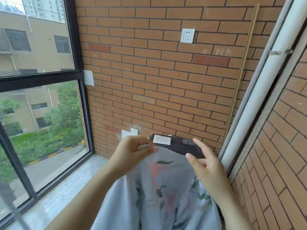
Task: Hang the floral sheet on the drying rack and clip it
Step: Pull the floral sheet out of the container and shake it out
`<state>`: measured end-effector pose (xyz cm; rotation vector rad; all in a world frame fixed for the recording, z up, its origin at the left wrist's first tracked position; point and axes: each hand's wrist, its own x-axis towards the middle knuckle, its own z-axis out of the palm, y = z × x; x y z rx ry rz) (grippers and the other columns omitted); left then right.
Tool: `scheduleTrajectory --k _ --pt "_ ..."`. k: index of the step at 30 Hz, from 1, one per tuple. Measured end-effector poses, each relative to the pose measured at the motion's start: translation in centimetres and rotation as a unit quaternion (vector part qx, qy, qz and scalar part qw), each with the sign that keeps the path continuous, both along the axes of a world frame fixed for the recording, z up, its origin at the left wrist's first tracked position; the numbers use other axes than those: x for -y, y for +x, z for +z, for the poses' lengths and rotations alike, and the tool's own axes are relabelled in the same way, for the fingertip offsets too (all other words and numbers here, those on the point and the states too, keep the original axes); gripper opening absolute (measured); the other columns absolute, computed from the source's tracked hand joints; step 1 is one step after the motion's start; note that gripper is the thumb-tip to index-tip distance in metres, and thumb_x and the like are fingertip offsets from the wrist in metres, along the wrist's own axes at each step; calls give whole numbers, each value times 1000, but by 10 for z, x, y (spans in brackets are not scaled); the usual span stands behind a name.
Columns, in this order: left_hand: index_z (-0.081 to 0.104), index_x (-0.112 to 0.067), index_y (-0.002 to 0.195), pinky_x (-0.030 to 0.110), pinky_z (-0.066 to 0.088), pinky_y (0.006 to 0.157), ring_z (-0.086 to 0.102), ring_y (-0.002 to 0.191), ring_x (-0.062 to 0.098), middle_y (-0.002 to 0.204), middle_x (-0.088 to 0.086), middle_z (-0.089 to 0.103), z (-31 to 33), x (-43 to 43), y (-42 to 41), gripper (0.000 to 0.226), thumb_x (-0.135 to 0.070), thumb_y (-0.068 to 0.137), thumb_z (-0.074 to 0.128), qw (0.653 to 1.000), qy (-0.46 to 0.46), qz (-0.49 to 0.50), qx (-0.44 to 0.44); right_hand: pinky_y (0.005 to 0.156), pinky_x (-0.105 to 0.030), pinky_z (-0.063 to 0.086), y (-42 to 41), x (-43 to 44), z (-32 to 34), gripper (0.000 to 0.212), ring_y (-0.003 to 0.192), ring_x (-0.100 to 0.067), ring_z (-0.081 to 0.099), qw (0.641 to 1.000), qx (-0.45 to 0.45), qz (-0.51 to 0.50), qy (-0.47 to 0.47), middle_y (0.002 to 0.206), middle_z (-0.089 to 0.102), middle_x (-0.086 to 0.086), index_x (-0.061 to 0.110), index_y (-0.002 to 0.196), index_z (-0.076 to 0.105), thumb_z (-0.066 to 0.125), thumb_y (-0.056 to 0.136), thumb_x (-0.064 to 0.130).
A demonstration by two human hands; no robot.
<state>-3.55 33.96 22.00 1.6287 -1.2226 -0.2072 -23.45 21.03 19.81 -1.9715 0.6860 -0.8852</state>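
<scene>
The floral sheet [159, 193], pale blue with pink and dark green leaf prints, hangs in folds below my hands at the bottom centre. My left hand [132, 151] pinches its top edge between thumb and fingers. My right hand [204, 161] hovers just right of the sheet's top with fingers spread, and I cannot tell whether it touches the fabric. No drying rack or clip shows in this view.
A black box with a white label [176, 144] lies behind the hands against the brick wall [157, 77]. A large black-framed window [39, 77] fills the left, with a grey sill [69, 183] below. A white pipe [259, 90] runs diagonally at right.
</scene>
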Motion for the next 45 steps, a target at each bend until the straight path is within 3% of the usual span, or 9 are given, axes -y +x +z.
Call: scheduleTrajectory --k 2,5,7,13,24,31,34,38,45 --pt "75 -22 76 21 48 62 63 66 8 71 -2 70 -4 4 -10 7 -24 82 75 999 18 -35 28 48 -14 27 7 -11 -4 46 44 -12 28 993 -30 106 41 46 33 3 45 133 46 60 92 30" --pt "75 -22 77 13 43 61 61 66 2 69 -8 70 -4 7 -21 5 -23 81 74 998 12 -54 41 54 -20 44 21 -20 -11 20 52 -5 54 977 -30 192 88 63 65 -1 28 111 68 63 92 24" --pt "75 -19 77 17 44 61 61 65 6 70 -3 70 -4 7 -22 6 -24 81 75 998 3 -59 38 64 -35 47 26 -18 -21 15 65 -8 58 984 -13 161 72 71 68 0 19 88 71 61 93 28" --pt "56 -17 64 24 25 49 33 52 6 53 -10 40 -34 -4 -4 34 -43 75 76 996 80 -45 16 53 -28 27 20 -6 -33 41 55 -7 31 998 46 -17 -26 54 31 6 5 63 46 57 95 30" --pt "44 -28 58 26 26 51 33 51 9 52 -8 40 -86 -33 32 36 -29 87 66 982 148 89 78 45 -24 23 -5 28 -12 32 48 -12 26 980 122 -154 -37 49 28 7 2 73 57 57 96 25" --pt "49 -24 69 28 34 50 43 53 13 55 -2 49 -54 -34 51 24 -22 90 60 976 63 165 125 50 -28 27 -15 45 4 32 52 -13 29 974 108 -176 -89 49 31 5 2 72 60 58 95 24" --pt "55 -21 68 21 26 45 32 47 13 48 -4 41 -29 -31 59 22 -20 85 68 978 21 148 142 52 -29 24 -19 51 8 41 54 -16 26 972 108 -190 -85 54 28 -2 -7 70 52 57 96 24" --pt "62 -9 63 21 23 45 30 48 9 50 -6 35 -28 -34 68 34 -36 64 83 976 159 45 143 47 -27 22 -23 58 4 43 49 -11 25 965 117 -225 -61 48 27 6 -6 68 51 58 95 26" --pt "68 -9 77 34 45 65 60 77 29 74 2 59 -63 -34 97 21 -24 87 57 958 149 151 194 46 -28 24 -20 58 0 44 51 -13 26 963 101 -236 -80 55 29 -8 -10 70 51 59 95 26"
